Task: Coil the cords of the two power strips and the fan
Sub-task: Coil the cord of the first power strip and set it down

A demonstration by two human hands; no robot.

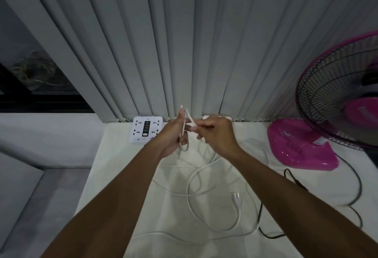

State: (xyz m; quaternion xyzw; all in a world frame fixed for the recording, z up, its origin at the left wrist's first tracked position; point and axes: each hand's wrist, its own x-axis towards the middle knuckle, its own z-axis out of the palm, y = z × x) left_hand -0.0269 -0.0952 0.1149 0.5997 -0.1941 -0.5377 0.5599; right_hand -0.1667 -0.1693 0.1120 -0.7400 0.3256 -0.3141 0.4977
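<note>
My left hand [173, 135] pinches the folded white cord [185, 126], loops standing upright; my right hand [212, 133], just beside it, nips the upper strand. Slack trails below toward me across the table [122, 176]

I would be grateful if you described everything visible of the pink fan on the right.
The pink fan stands on the white table at the right edge, partly cut off. It has a glossy pink plastic base, a dark wire grille with a pink rim, and pink blades behind it. A black cord trails loose from the base across the table. Neither hand touches it.
</note>
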